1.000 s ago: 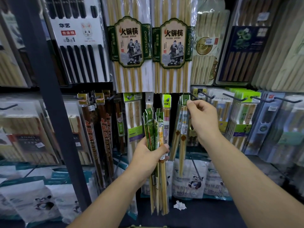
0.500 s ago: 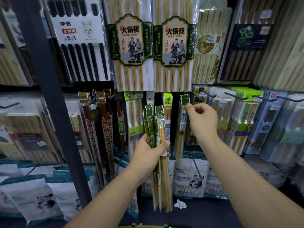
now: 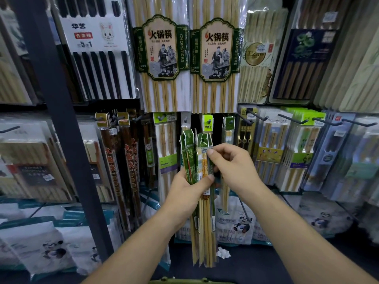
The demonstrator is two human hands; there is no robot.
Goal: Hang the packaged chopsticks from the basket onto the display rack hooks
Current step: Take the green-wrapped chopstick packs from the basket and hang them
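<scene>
Head view, facing the display rack.

Left hand (image 3: 184, 193): fingers (image 3: 209, 178) wrapped around a bundle of packaged chopsticks (image 3: 205, 226). I hold it upright in front of the lower row of hooks (image 3: 254, 116), green header cards up and stick ends hanging down.

Right hand (image 3: 233, 167): thumb pressed on the front of the rightmost pack (image 3: 210, 167) near its top, other fingers curled behind it, so a narrow pinch. That pack lies against the rest of the bundle.

Behind the bundle, 1 slim pack (image 3: 228, 130) hangs on a peg, just right of the bundle's top. Further right, several dark hooks stick out in front of the hung stock.

Top row: 2 large hot-pot chopstick packs (image 3: 162, 58) side by side.

Bottom edge: a sliver of the green basket (image 3: 184, 281). I cannot tell what it holds.
</scene>
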